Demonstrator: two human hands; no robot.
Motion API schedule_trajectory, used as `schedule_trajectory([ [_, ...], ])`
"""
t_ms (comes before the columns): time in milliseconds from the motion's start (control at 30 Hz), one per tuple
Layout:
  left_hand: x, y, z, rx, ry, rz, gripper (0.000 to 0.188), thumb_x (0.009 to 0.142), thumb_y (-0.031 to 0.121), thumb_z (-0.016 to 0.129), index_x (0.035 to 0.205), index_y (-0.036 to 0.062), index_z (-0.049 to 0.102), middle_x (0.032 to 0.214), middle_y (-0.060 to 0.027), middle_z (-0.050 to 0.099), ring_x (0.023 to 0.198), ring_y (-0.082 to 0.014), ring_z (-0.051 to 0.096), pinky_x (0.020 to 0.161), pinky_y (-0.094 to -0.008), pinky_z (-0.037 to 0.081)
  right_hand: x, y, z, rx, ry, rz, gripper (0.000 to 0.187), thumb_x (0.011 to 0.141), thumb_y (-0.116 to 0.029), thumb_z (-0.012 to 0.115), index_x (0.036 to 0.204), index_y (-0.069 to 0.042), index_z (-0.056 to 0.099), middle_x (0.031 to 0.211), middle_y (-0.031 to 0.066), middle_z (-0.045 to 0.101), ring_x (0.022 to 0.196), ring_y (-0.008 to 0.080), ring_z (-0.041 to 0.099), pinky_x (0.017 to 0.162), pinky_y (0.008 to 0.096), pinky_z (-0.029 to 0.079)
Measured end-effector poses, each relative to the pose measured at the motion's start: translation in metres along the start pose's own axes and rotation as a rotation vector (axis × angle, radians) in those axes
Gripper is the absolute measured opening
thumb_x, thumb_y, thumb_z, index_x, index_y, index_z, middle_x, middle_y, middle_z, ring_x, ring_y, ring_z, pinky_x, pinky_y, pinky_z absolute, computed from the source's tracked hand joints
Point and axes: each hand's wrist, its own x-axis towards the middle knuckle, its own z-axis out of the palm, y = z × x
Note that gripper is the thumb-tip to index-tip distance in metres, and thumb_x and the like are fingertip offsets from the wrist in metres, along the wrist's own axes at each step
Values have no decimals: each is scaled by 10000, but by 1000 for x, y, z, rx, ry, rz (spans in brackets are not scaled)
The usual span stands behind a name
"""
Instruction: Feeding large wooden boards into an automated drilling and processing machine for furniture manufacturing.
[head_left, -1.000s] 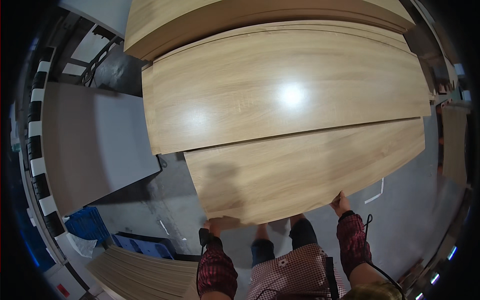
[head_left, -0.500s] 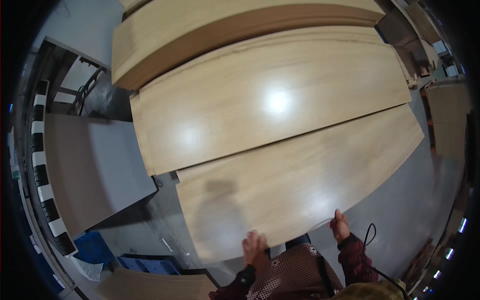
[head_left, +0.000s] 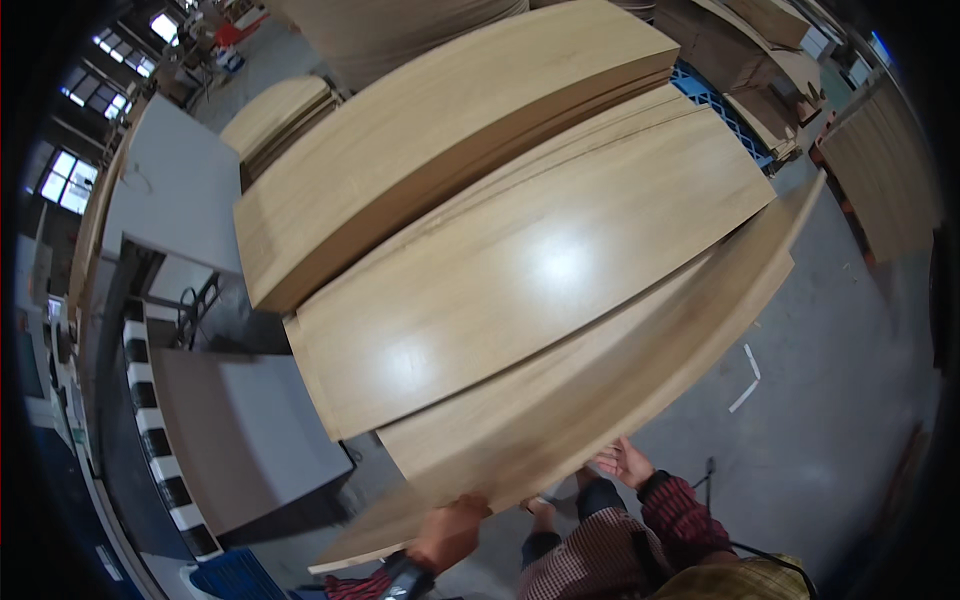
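Note:
A long light wood-grain panel [head_left: 640,370] is lifted and tilted in front of me, its near long edge raised. My left hand [head_left: 450,532] is closed on this panel near its left part, with the fingertips blurred against the wood. Palm upward, my right hand [head_left: 625,463] holds the near edge from below, its fingertips partly hidden under the board. Beneath the raised panel shows another wood-grain panel [head_left: 450,435]. Just beyond lies a second row of stacked panels [head_left: 540,270], topped by a glossy sheet.
A taller panel stack [head_left: 460,130] stands at the back. To the left are a grey-topped table [head_left: 240,430] and a black-and-white striped bar [head_left: 160,440]. A blue crate [head_left: 240,578] sits at the lower left. More boards [head_left: 890,170] stand at the right, past grey floor [head_left: 800,400].
The near panel has come up off its stack and tilted, near edge raised. My left hand moved left and down with it; my right hand shifted left to its edge. The view has turned.

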Motion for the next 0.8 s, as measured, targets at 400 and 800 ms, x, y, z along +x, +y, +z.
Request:
schedule_trajectory([
  [400, 67, -91, -107, -524, -78, -316, 299, 697, 175, 615, 957, 48, 537, 571, -81, 533, 534, -180, 524, 504, -302, 408, 20, -11, 27, 433, 222, -258, 506, 852, -543, 335, 1063, -102, 465, 846, 18, 561, 671, 139, 535, 633, 289, 449],
  [800, 253, -158, -67, -180, 433, -494, 391, 710, 147, 517, 1080, 21, 497, 1002, -216, 555, 938, -355, 527, 807, -395, 426, 59, -87, 18, 2, 168, -286, 384, 913, -367, 337, 1112, -48, 418, 1010, 102, 537, 856, 195, 563, 702, 300, 481],
])
